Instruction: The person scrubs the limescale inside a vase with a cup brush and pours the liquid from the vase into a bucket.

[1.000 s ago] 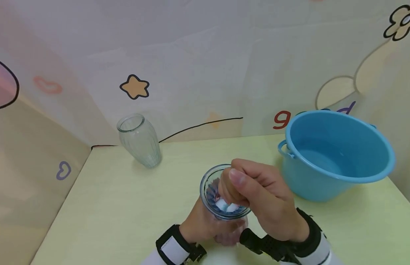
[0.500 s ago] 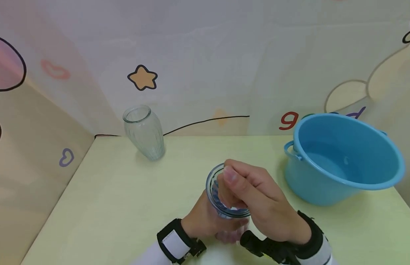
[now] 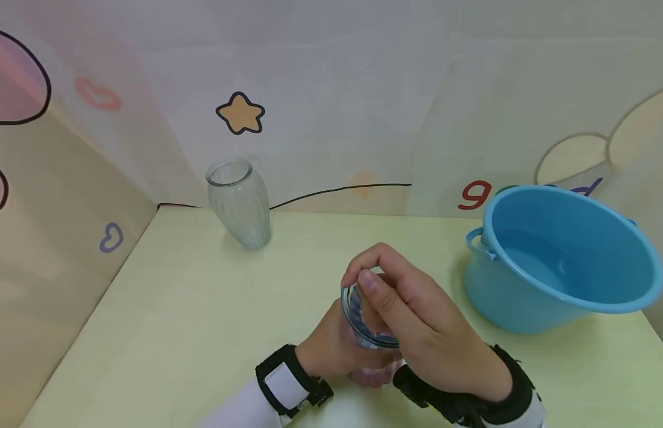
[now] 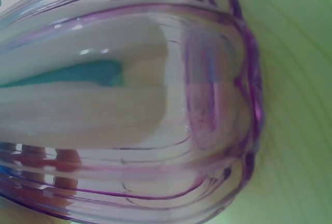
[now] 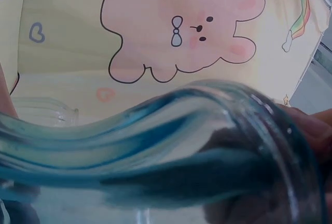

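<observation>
In the head view, my left hand [image 3: 336,342] grips a ribbed glass vase [image 3: 371,340] around its body, low in front of me. My right hand [image 3: 422,321] is at the vase's mouth, thumb and index finger near the rim and other fingers reaching inside. Through the glass in the left wrist view, a whitish thing with a teal strip [image 4: 78,117] lies within the vase; its kind is unclear. Teal also shows near the right fingers in the right wrist view, where they appear to hold that thing. The vase's base looks purple-tinted from the left wrist.
A second clear glass vase [image 3: 240,205] stands at the back left of the pale table [image 3: 203,309]. To the right is a light-blue bucket [image 3: 524,297] with a side handle. A wall sheet with cartoon drawings, including a pink bear [image 5: 176,32], surrounds the table.
My right index finger has lifted and straightened somewhat over the rim, and less of the vase's inside shows. The left hand keeps its grip. The whole head view has shifted slightly.
</observation>
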